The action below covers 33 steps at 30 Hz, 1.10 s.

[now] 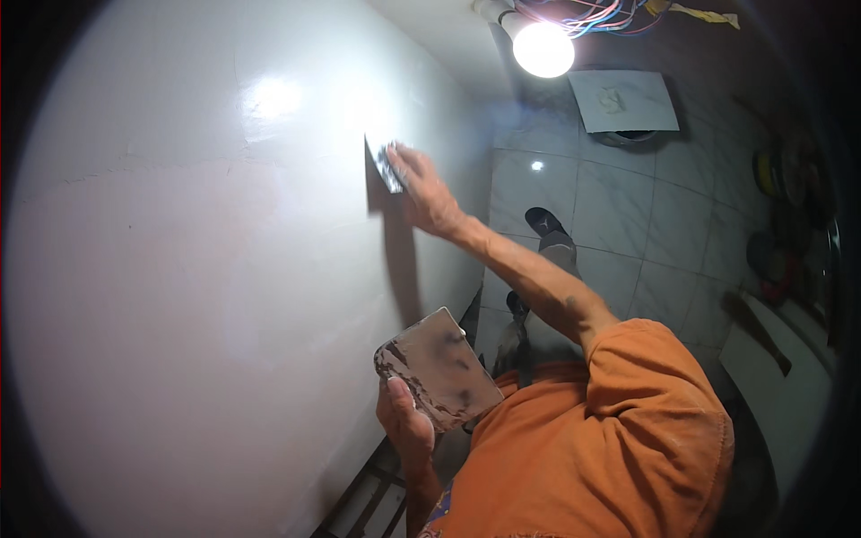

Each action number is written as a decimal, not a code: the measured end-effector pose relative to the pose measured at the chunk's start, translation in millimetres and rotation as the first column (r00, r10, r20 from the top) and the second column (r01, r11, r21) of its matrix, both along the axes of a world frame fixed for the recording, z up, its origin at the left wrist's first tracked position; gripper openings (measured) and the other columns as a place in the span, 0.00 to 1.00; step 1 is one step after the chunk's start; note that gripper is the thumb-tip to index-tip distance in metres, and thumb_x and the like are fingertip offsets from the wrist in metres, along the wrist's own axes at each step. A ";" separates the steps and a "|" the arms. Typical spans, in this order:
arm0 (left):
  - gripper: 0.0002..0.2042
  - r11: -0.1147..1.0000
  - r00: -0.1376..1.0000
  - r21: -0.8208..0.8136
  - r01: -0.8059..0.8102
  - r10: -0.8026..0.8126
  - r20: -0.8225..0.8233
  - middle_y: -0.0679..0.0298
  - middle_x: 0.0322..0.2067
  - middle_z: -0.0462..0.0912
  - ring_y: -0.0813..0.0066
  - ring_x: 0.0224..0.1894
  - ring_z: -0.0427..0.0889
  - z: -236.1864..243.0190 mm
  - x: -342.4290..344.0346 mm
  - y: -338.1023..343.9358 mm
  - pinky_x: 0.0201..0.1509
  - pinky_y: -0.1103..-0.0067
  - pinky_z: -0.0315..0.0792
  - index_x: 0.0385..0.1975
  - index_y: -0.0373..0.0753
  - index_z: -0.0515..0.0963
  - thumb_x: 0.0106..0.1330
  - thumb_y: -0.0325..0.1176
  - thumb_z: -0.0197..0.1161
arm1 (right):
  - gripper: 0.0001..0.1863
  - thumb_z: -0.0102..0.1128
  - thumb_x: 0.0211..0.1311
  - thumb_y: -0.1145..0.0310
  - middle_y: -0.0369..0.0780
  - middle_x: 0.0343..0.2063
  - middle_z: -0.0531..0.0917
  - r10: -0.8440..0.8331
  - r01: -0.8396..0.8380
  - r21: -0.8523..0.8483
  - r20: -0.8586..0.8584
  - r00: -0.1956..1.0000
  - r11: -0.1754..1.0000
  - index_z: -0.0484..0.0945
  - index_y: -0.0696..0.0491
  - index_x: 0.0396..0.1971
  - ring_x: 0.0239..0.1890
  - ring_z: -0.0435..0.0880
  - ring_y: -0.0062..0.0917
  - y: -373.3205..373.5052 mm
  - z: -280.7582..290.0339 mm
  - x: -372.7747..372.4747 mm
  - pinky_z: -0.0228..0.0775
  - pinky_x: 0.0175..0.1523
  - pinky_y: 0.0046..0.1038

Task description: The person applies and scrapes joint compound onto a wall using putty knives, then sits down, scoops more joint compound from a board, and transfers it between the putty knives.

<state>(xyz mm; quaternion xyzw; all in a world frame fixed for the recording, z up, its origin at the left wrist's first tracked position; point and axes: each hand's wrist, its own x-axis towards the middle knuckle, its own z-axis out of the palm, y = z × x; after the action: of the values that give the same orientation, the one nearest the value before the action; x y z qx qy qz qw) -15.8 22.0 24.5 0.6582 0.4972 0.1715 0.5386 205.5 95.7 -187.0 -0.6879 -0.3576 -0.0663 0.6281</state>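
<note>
My right hand (421,188) grips a metal putty blade (387,170), held against the pale, glossy wall (197,287), with my arm stretched up and to the left. Around the blade the wall shines, and fine uneven lines run across its upper left. My left hand (404,417), low near the wall, holds a square flat board (439,363) streaked with pale, rough residue along one side and dark smudges.
A lit bulb (543,49) with tangled wires (592,13) hangs at the top. Marble-look floor tiles (610,215) lie below, with a white square board (623,100) over a round container. Assorted items (776,175) and a pale panel (771,386) are at the right.
</note>
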 end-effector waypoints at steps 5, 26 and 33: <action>0.19 0.999 1.000 0.045 -0.005 0.006 -0.009 0.60 0.37 0.76 0.74 0.37 0.72 2.2 -2.9 2.8 0.44 0.78 0.67 0.42 0.28 0.72 0.72 0.41 0.42 | 0.30 0.50 0.47 0.87 0.48 0.51 0.73 0.163 -0.163 0.019 0.021 0.986 0.986 0.66 0.59 0.56 0.54 0.72 0.42 -24.3 10.1 -10.2 0.66 0.60 0.37; 0.17 0.999 0.996 0.031 -0.037 0.039 -0.076 0.62 0.33 0.74 0.76 0.36 0.71 2.0 -8.7 0.8 0.43 0.80 0.66 0.37 0.30 0.72 0.71 0.40 0.44 | 0.35 0.50 0.43 0.84 0.52 0.55 0.66 -0.047 0.052 0.029 -0.162 0.986 0.998 0.62 0.58 0.59 0.56 0.66 0.48 35.6 -26.8 78.9 0.62 0.62 0.36; 0.19 1.000 1.000 0.026 -0.007 0.007 -0.030 0.59 0.36 0.77 0.74 0.38 0.74 3.1 -0.5 0.0 0.44 0.79 0.68 0.42 0.28 0.72 0.71 0.40 0.43 | 0.37 0.49 0.44 0.89 0.52 0.56 0.66 0.105 -0.107 -0.014 -0.106 0.989 0.994 0.60 0.56 0.61 0.56 0.68 0.46 -8.6 -11.0 -33.4 0.65 0.60 0.36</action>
<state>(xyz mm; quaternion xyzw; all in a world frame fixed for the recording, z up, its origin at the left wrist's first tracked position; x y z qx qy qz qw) -16.3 22.0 27.6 0.6660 0.5054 0.1699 0.5217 172.1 87.0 -198.0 -0.6763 -0.3608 0.0071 0.6421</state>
